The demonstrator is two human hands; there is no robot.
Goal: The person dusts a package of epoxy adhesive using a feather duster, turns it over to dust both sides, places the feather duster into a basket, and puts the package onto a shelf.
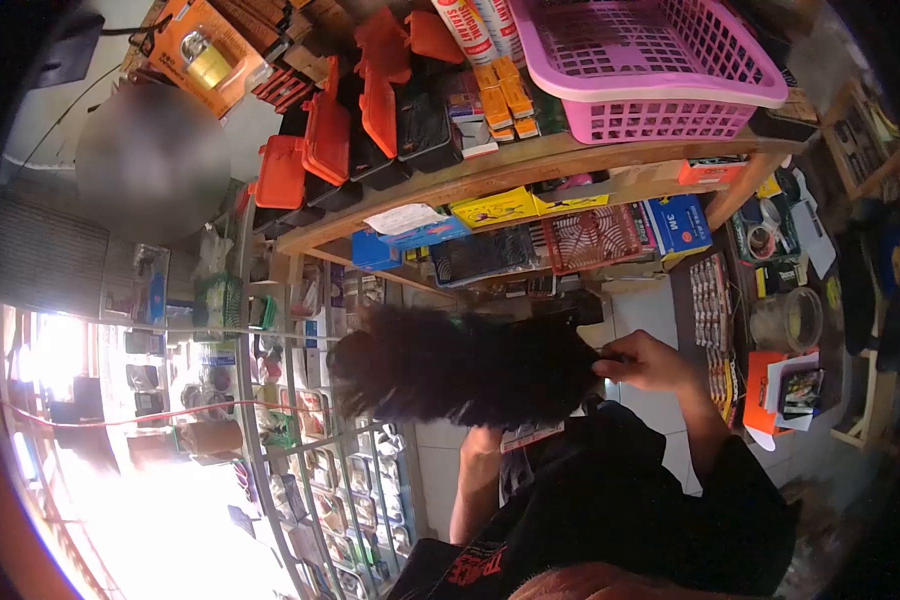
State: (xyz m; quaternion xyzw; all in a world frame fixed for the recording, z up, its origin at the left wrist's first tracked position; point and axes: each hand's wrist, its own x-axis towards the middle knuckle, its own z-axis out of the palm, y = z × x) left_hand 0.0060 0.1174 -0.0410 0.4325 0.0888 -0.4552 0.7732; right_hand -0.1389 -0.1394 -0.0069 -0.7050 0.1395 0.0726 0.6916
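Note:
A black feather duster [460, 365] lies level across the middle of the view, its fluffy end toward the left. My right hand [650, 362] is closed round its right end, thumb and fingers pinched together. Below the feathers is my left hand [482, 441], with only the back of the hand and wrist showing. Its fingers are hidden behind the duster, so whether they grip it I cannot tell.
Ahead, a wooden shelf [530, 165] carries a pink basket [660, 122], red-lidded boxes [327, 135] and sealant tubes [467, 30]. A metal rack [253, 440] with packaged goods stands left. More stock, including an orange box [767, 385], lines the right side. Tiled floor [642, 308] shows between.

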